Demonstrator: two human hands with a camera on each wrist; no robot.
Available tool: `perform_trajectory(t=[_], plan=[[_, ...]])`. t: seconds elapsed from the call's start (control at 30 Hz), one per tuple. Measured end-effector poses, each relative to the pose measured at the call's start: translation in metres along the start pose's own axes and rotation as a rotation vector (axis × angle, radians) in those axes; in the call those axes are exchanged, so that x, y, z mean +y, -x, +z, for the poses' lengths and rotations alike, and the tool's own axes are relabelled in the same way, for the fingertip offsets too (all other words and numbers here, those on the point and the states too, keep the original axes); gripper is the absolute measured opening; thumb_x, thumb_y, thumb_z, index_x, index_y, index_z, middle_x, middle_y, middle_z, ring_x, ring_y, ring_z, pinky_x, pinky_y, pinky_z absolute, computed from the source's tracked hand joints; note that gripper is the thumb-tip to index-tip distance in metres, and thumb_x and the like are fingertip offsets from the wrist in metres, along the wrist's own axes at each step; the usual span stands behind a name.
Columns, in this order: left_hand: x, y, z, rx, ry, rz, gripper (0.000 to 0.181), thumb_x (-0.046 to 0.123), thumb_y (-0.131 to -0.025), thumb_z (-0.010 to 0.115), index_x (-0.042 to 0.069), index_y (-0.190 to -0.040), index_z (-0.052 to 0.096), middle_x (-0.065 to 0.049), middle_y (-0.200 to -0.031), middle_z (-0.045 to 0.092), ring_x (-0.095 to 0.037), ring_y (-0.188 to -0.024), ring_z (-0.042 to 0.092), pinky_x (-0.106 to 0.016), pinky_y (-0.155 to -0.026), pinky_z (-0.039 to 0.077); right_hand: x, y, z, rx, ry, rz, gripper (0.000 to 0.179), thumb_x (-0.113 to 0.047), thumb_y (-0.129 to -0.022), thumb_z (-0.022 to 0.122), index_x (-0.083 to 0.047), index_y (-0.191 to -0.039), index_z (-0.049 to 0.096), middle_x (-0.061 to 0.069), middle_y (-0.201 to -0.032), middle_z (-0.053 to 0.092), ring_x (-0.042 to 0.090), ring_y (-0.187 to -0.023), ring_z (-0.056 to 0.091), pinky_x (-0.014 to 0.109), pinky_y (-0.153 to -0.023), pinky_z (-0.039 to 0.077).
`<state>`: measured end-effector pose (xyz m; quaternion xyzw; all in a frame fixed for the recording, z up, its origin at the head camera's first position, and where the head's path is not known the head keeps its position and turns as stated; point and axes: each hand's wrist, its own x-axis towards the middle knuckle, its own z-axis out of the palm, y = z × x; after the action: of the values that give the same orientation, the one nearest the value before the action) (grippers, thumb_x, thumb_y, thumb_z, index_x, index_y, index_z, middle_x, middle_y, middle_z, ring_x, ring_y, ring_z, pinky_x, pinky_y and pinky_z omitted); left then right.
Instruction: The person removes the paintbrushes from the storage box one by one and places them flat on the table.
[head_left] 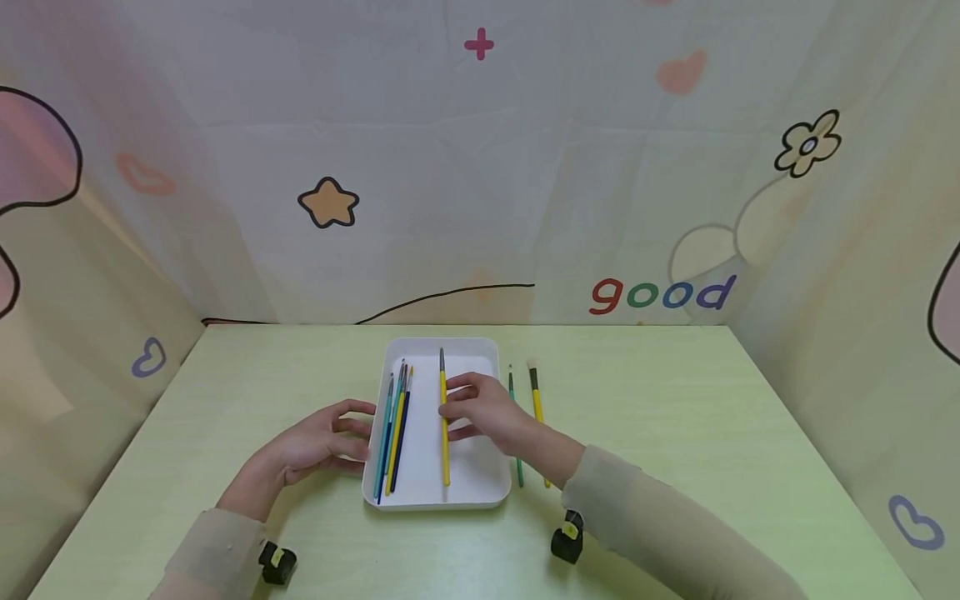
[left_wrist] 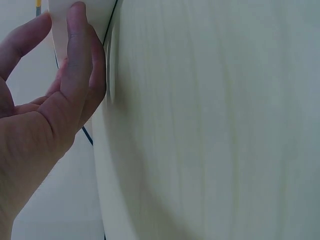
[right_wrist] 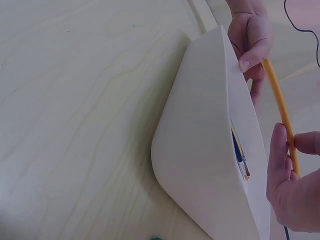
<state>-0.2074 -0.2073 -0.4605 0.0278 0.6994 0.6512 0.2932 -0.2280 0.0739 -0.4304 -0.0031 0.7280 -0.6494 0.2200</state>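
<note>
A yellow paintbrush (head_left: 446, 442) is pinched between the thumb and fingers of my right hand (head_left: 480, 410), over the right half of a white tray (head_left: 477, 492). The right wrist view shows its yellow handle (right_wrist: 281, 102) raised above the tray's rim. My left hand (head_left: 324, 442) rests its fingers against the tray's left side, as the left wrist view also shows. Along the left inside of the tray lie several thin paintbrushes (head_left: 392, 442) with teal, blue and yellow handles, close together and roughly parallel.
Right of the tray, on the pale wooden table (head_left: 675, 417), lie a green paintbrush (head_left: 518, 462) and a wide yellow paintbrush (head_left: 537, 404). A printed curtain (head_left: 450, 208) stands behind the table and along both sides.
</note>
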Motion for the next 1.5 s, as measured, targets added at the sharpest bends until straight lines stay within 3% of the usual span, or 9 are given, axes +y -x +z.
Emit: perform_trajectory(t=[0.53,1.0,1.5], plan=[[-0.001,-0.001,-0.001,-0.004,0.005,-0.002,0.078,-0.001,-0.088,0.075,0.002,-0.152,0.031,-0.025,-0.135,0.053,-0.034,-0.108,0.065,-0.048,-0.093,0.057,0.006,0.015,-0.015,0.013,0.029,-0.027,0.044,0.001,-0.093,0.07,0.002,-0.134,0.054,0.017,-0.116,0.061,0.024,-0.088,0.068,0.039,-0.072,0.063],[-0.002,0.0,-0.002,-0.007,0.006,0.001,0.078,-0.001,-0.088,0.075,0.002,-0.152,0.031,-0.025,-0.134,0.053,-0.033,-0.108,0.065,-0.048,-0.092,0.057,0.015,0.024,-0.047,0.024,0.034,-0.059,0.043,-0.002,-0.095,0.069,0.003,-0.135,0.053,0.018,-0.117,0.059,0.026,-0.09,0.067,0.041,-0.074,0.062],[-0.002,0.0,-0.003,-0.016,0.01,0.005,0.077,-0.001,-0.088,0.075,0.001,-0.152,0.031,-0.026,-0.133,0.053,-0.033,-0.107,0.065,-0.048,-0.092,0.057,0.027,0.035,-0.085,0.089,0.042,-0.022,0.046,-0.006,-0.096,0.069,0.002,-0.138,0.051,0.018,-0.122,0.058,0.026,-0.093,0.066,0.041,-0.074,0.062]])
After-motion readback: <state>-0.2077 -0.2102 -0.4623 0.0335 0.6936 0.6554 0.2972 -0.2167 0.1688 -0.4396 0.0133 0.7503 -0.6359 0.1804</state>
